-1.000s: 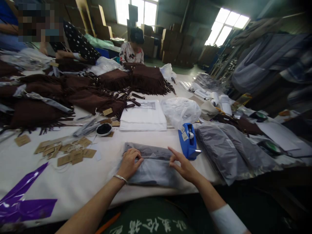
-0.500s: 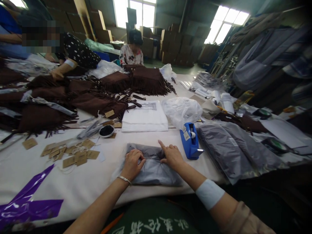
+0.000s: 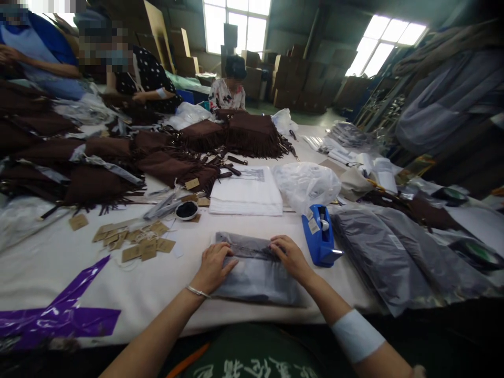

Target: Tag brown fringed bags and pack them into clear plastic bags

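Far left, a seated co-worker (image 3: 37, 58) in a blue apron, hands together, next to a second co-worker (image 3: 145, 79) in a dotted top, both behind heaps of brown suede fringed bags (image 3: 102, 184) wrapped with strips of plastic. Near edge of the white worktop (image 3: 79, 278): a purple plastic sheet (image 3: 59, 317) lying flat, then scattered kraft hang tags (image 3: 137, 244) with string, small black-filled dish (image 3: 187, 210) just behind them.

My left hand (image 3: 212, 268), thin bangle on the wrist, sits on the left part of the grey plastic packet (image 3: 258, 275). Left fingers (image 3: 226, 257) are curled down on its upper fold. Right hand (image 3: 289, 257), white band on the forearm, sits on the right part, right fingers (image 3: 277, 244) also down on that fold. Both pressing on it, not lifted off; can't tell if the flap is actually pinched. Packet lies flat on the worktop right in front of me, between the tags and the tape.

Behind it, folded white cloth (image 3: 246, 191) and a crumpled clear plastic bag (image 3: 306, 186). Just right of my right hand, a blue tape dispenser (image 3: 318, 236), upright. Further right, a stack of grey plastic packets (image 3: 388, 252) overlapping, near the worktop edge. Far right, grey garments (image 3: 449, 89) hanging.
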`<action>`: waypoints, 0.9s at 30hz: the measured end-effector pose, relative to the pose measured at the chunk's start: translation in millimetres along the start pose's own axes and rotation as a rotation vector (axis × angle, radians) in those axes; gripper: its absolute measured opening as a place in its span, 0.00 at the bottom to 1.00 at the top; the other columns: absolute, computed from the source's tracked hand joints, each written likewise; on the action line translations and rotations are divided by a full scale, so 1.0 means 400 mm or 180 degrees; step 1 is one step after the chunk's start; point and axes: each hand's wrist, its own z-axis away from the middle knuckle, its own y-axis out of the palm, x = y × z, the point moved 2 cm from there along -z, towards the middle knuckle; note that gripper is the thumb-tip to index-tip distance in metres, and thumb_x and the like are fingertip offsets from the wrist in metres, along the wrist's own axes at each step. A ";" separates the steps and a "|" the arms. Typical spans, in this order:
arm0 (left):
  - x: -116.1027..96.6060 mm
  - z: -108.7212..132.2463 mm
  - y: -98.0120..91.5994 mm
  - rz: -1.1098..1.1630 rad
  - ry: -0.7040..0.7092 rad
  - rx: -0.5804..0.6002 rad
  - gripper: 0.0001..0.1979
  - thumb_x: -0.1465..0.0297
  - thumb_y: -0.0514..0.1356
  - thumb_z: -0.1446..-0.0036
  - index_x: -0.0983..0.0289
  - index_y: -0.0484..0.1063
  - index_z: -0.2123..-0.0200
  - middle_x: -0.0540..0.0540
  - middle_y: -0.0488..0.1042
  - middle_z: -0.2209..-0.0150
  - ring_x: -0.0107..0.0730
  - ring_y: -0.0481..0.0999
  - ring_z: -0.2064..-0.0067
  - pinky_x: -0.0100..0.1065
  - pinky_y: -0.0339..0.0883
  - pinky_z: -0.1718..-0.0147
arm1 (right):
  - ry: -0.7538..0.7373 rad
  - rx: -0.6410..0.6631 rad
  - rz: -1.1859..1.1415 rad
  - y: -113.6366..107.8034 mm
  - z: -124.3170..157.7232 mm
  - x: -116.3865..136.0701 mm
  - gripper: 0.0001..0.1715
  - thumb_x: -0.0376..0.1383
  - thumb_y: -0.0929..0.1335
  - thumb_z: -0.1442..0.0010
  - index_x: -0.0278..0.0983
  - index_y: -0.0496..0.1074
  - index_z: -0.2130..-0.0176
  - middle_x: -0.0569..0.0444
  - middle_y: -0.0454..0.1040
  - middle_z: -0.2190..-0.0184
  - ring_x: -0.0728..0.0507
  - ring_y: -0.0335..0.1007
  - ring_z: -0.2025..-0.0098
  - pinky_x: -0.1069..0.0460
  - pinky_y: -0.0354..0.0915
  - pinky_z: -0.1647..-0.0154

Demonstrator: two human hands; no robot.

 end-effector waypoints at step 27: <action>0.024 0.014 0.019 -0.0183 -0.0520 -0.0445 0.04 0.70 0.58 0.43 0.62 0.66 0.70 0.53 0.70 0.67 0.40 0.68 0.60 0.40 0.59 0.59 | 0.0317 0.1558 0.1889 0.135 -0.221 0.136 0.30 0.52 0.69 0.48 0.31 0.73 0.56 0.34 0.73 0.56 0.30 0.66 0.51 0.41 0.60 0.52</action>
